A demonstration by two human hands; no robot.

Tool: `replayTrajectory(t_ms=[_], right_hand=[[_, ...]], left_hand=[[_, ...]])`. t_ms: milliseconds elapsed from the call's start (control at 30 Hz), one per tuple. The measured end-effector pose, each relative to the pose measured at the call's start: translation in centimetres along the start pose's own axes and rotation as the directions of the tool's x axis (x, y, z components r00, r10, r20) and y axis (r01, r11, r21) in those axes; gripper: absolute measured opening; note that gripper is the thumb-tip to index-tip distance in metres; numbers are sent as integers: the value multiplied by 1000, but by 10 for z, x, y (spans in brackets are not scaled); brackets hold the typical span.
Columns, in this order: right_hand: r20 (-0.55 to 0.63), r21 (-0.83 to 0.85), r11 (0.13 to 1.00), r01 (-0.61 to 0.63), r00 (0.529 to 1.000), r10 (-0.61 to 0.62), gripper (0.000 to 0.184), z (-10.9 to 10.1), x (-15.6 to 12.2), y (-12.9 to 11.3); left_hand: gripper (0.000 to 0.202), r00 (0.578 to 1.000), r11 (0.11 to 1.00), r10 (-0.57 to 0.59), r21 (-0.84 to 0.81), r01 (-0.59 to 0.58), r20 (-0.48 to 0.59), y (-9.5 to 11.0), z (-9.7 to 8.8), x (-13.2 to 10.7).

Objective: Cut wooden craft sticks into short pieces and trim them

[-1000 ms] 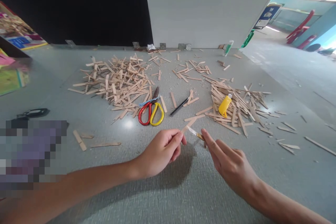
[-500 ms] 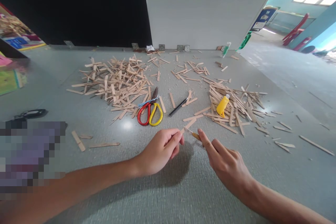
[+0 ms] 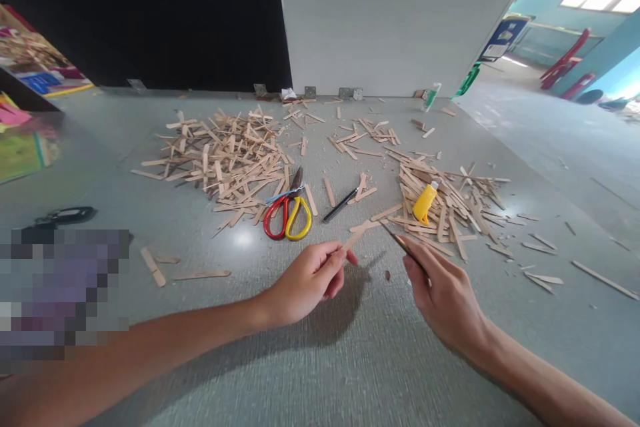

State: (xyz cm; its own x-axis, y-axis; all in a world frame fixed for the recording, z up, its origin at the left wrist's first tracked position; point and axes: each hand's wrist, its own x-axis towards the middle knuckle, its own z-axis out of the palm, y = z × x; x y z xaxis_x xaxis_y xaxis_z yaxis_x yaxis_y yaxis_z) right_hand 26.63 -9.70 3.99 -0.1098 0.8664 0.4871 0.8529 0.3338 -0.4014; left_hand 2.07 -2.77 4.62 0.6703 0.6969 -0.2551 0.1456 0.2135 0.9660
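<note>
My left hand [image 3: 313, 280] pinches a wooden craft stick [image 3: 354, 238], whose free end points up and to the right. My right hand [image 3: 443, 283] is closed round a slim craft knife [image 3: 407, 248]; its thin blade points up-left and stands apart from the stick. A small dark chip [image 3: 387, 275] shows between the two hands. Beyond my left hand lie scissors [image 3: 287, 213] with one red and one yellow handle. To their right a black pen [image 3: 341, 205] lies aslant. A yellow glue bottle [image 3: 425, 202] rests on a pile of sticks [image 3: 450, 213] past my right hand.
A larger heap of craft sticks [image 3: 225, 153] spreads at the back left. Loose sticks and slivers lie about the grey surface [image 3: 320, 373]. An upright grey panel [image 3: 400, 20] and a black one [image 3: 150, 20] stand behind. A green-and-white tube [image 3: 431, 97] leans by the panel.
My right hand has drawn the knife away from the stick, to the right, and turned it. My left hand stays nearly in place with the stick. The small chip is newly visible.
</note>
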Motion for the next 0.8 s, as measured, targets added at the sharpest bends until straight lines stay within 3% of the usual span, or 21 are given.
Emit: replayTrajectory(t_ms=[133, 267, 400, 633, 800], right_hand=[[152, 202, 978, -51, 988, 20, 42, 3, -3, -10], [195, 276, 961, 34, 977, -91, 44, 11, -7, -2], [196, 256, 962, 100, 969, -153, 45, 13, -9, 3], [283, 273, 945, 182, 923, -260, 48, 10, -9, 4], [333, 200, 942, 271, 885, -325, 48, 13, -11, 6]], left_hand=[[42, 1000, 998, 8, -66, -7, 10, -6, 0, 4], [27, 994, 993, 103, 52, -101, -31, -6, -2, 7], [30, 994, 987, 112, 116, -112, 5, -3, -8, 10], [45, 998, 999, 30, -15, -29, 59, 0, -10, 11], [44, 992, 986, 122, 116, -123, 20, 0, -10, 13]])
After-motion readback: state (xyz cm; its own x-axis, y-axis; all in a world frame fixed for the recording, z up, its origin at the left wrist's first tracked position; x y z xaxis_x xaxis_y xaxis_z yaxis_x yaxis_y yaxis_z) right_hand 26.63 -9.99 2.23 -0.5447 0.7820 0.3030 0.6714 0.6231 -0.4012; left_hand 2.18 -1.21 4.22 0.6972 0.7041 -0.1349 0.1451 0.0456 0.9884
